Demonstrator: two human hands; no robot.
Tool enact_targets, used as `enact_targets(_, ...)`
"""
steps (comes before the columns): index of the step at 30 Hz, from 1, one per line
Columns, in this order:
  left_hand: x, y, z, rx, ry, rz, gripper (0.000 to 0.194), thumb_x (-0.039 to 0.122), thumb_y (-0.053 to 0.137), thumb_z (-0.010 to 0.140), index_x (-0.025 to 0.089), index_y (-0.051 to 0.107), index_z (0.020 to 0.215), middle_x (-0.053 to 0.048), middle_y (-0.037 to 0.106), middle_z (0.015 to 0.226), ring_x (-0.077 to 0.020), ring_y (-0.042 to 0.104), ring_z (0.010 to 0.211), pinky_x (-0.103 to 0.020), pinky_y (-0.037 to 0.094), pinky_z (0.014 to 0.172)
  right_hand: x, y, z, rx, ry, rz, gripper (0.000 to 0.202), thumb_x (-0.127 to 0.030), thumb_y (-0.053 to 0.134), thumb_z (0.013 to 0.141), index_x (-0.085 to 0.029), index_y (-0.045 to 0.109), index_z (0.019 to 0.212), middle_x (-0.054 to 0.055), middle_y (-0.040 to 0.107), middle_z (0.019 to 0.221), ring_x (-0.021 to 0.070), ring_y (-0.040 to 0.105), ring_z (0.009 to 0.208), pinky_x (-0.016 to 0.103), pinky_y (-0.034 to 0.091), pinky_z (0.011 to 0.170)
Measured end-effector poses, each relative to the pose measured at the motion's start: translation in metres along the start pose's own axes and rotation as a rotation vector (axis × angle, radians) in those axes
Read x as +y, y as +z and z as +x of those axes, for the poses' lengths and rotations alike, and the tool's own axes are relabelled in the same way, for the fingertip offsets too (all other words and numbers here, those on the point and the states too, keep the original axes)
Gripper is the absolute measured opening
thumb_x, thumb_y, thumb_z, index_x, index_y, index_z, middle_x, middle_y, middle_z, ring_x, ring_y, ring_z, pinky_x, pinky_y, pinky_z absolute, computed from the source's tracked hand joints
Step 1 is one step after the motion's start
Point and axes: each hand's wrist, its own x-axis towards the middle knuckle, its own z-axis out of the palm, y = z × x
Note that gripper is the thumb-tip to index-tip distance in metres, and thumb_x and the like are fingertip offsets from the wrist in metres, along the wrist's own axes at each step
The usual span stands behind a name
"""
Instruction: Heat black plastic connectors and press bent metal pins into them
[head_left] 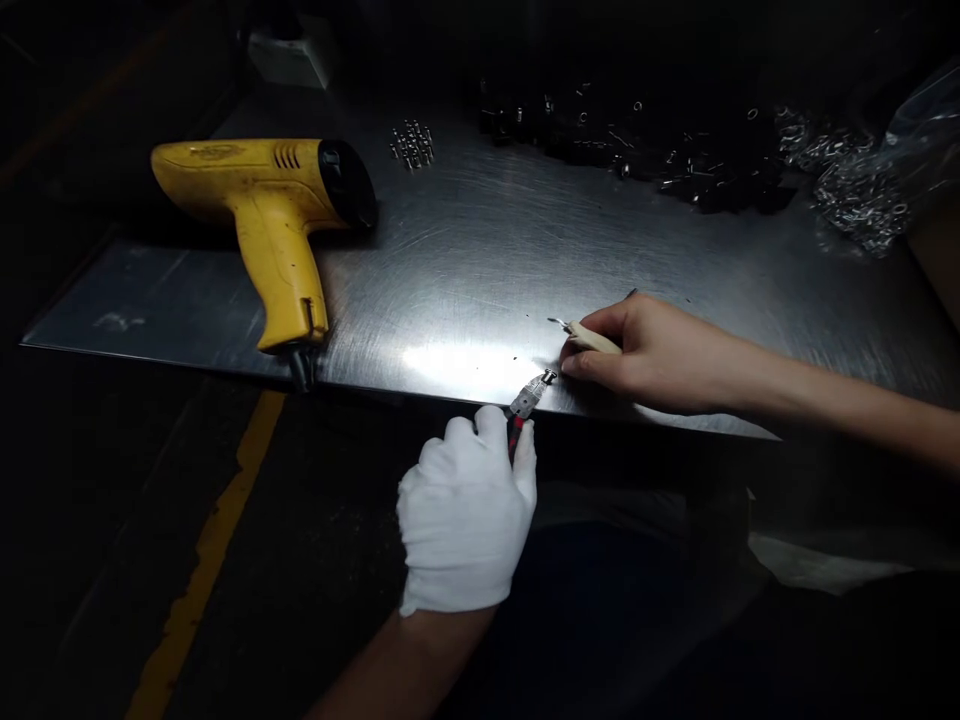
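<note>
My left hand [469, 510], in a white glove, is wrapped round a pair of pliers [527, 398] with red and black handles at the front edge of the metal table [450, 280]. The pliers' jaws grip a small metal part [550, 377]. Just to the right, my bare right hand [645, 350] is closed round a pale-handled tool [592, 338]. A thin metal tip sticks out of this tool to the left, above the small part and apart from it.
A yellow heat gun [277, 200] lies at the left of the table. Behind it stand several small metal pieces [412, 145]. Dark pieces [675, 165] and a heap of shiny metal parts [862, 195] by clear plastic lie at the back right.
</note>
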Motion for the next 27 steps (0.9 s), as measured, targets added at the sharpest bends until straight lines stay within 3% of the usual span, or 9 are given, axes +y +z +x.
enact_targets(5, -0.005, -0.009, 0.002, -0.005, 0.084, 0.093, 0.049, 0.049, 0.023, 0.104, 0.017, 0.061, 0.105, -0.006, 0.052, 0.073, -0.0241, 0.054, 0.058, -0.029, 0.034, 0.051, -0.002, 0.004, -0.002, -0.016, 0.01, -0.005, 0.031, -0.045, 0.059, 0.093, -0.018, 0.07, 0.085, 0.003, 0.06, 0.063, 0.0155, 0.049, 0.053, 0.03, 0.036, 0.047)
enact_targets(13, 0.0, -0.011, 0.002, -0.053, 0.071, 0.082, 0.049, 0.049, 0.023, 0.104, 0.017, 0.06, 0.108, -0.008, 0.054, 0.077, -0.025, 0.057, 0.063, -0.031, 0.042, 0.057, -0.008, 0.007, 0.0, 0.006, 0.036, -0.102, 0.024, -0.041, 0.063, 0.089, -0.019, 0.073, 0.09, 0.002, 0.066, 0.065, 0.015, 0.052, 0.052, 0.028, 0.034, 0.042)
enact_targets(17, 0.001, -0.012, 0.002, -0.046, 0.087, 0.108, 0.048, 0.047, 0.022, 0.103, 0.017, 0.059, 0.105, -0.005, 0.05, 0.073, -0.0239, 0.056, 0.058, -0.031, 0.043, 0.053, -0.009, 0.006, 0.002, -0.011, 0.068, -0.105, 0.021, -0.037, 0.064, 0.089, -0.019, 0.07, 0.081, 0.002, 0.063, 0.063, 0.0135, 0.049, 0.05, 0.028, 0.034, 0.041)
enact_targets(22, 0.002, -0.015, 0.002, -0.031, 0.097, 0.129, 0.045, 0.046, 0.022, 0.103, 0.018, 0.057, 0.102, -0.004, 0.05, 0.072, -0.025, 0.058, 0.055, -0.033, 0.045, 0.049, -0.006, 0.008, 0.0, 0.011, 0.062, -0.115, 0.018, -0.034, 0.063, 0.088, -0.019, 0.071, 0.082, 0.001, 0.064, 0.062, 0.0137, 0.051, 0.05, 0.027, 0.035, 0.04)
enact_targets(27, 0.005, -0.022, 0.004, -0.14, 0.036, 0.103, 0.047, 0.049, 0.021, 0.103, 0.018, 0.056, 0.101, -0.005, 0.052, 0.072, -0.0265, 0.06, 0.057, -0.034, 0.047, 0.049, -0.003, 0.013, -0.002, 0.077, 0.02, -0.187, 0.017, -0.031, 0.061, 0.087, -0.021, 0.069, 0.076, -0.002, 0.062, 0.056, 0.0108, 0.048, 0.044, 0.025, 0.032, 0.036)
